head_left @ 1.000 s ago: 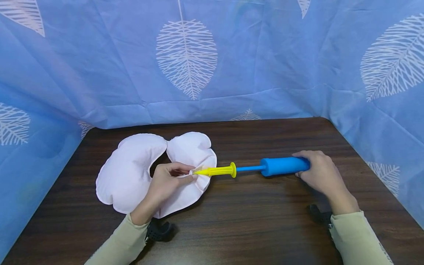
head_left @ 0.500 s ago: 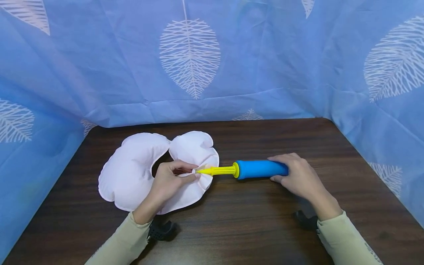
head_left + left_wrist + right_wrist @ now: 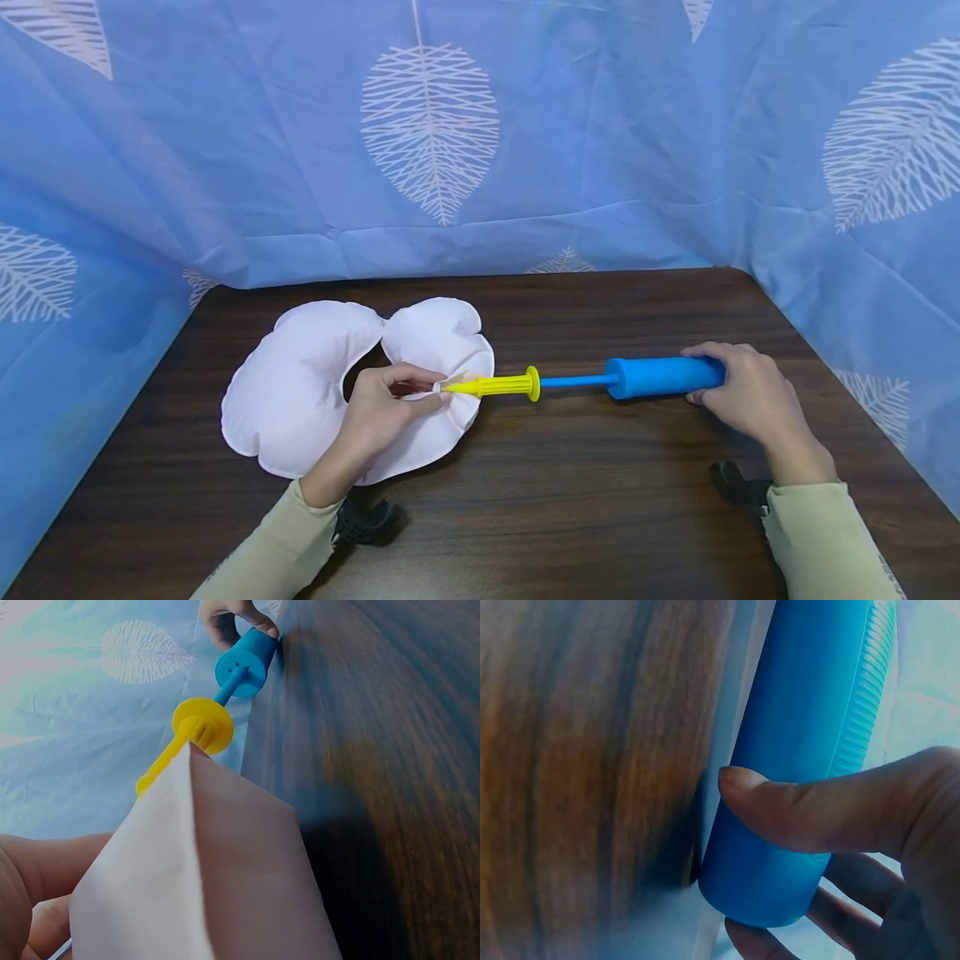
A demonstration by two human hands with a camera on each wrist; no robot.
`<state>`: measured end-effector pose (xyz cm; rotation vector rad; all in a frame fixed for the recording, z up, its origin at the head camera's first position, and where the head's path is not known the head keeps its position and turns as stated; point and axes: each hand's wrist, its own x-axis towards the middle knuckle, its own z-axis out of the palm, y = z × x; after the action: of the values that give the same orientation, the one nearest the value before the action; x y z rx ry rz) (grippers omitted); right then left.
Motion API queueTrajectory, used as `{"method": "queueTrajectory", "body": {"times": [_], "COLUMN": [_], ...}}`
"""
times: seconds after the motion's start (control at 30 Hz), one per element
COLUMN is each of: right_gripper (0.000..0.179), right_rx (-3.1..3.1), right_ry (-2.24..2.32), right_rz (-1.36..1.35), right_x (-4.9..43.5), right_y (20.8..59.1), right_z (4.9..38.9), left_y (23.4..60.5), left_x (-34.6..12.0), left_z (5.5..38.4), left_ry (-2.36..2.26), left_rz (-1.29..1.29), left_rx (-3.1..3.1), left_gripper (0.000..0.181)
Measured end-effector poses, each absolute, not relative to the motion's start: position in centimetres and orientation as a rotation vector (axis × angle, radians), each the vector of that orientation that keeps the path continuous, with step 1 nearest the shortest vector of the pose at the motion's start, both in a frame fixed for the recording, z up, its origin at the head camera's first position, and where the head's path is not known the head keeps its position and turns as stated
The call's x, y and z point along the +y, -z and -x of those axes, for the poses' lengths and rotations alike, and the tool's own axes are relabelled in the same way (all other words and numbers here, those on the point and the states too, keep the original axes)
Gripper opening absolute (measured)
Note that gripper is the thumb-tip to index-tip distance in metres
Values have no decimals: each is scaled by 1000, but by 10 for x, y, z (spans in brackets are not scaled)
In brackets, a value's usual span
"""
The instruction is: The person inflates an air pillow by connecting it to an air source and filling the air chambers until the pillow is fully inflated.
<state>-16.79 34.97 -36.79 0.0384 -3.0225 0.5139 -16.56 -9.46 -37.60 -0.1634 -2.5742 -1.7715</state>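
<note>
A pale pink inflatable neck pillow [image 3: 292,392], partly puffed up, lies on the left of the table. My left hand [image 3: 378,412] pinches its valve [image 3: 439,387], where the yellow nozzle of a hand air pump [image 3: 663,377] points in. The pump lies level, pointing left, with its thin blue rod drawn out between the yellow flange and the blue barrel. My right hand [image 3: 750,396] grips the barrel's far right end. In the right wrist view the thumb [image 3: 802,814] lies across the barrel, with fingers at its end and far side. The pillow hides the nozzle tip in the left wrist view.
The dark wood table [image 3: 555,500] has its far edge against a blue curtain [image 3: 600,125] with white leaf prints. A black wrist mount [image 3: 367,522] sits under the left wrist and another black mount [image 3: 738,483] under the right.
The right hand first pushed the pump barrel left until it met the yellow flange, then drew it back right, baring the blue rod again. The left hand stays at the valve.
</note>
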Motion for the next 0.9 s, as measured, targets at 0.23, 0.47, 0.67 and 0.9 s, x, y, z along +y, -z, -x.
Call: {"method": "queueTrajectory", "body": {"times": [0.23,0.47,0.67,0.9], "right_gripper": [50,53,54,52], "right_rx": [-2986,-2926,-2925,-2992], "right_ry": [-570,-629,-616,-578], "right_rz": [-125,-383,-417,-221], "right_x": [331,281,271,303], "right_y": [365,369,372,369], "right_z": [171,171,168,167], "left_y": [374,372,373,372], "left_x": [-98,-97,-96,-95], "left_z": [164,162,163,164], "left_ry": [1783,1804,1806,1808], "left_rz": [135,157,182,194], "left_rx": [-2576,-2548,-2523,-2534], "left_gripper": [20,21,22,22]}}
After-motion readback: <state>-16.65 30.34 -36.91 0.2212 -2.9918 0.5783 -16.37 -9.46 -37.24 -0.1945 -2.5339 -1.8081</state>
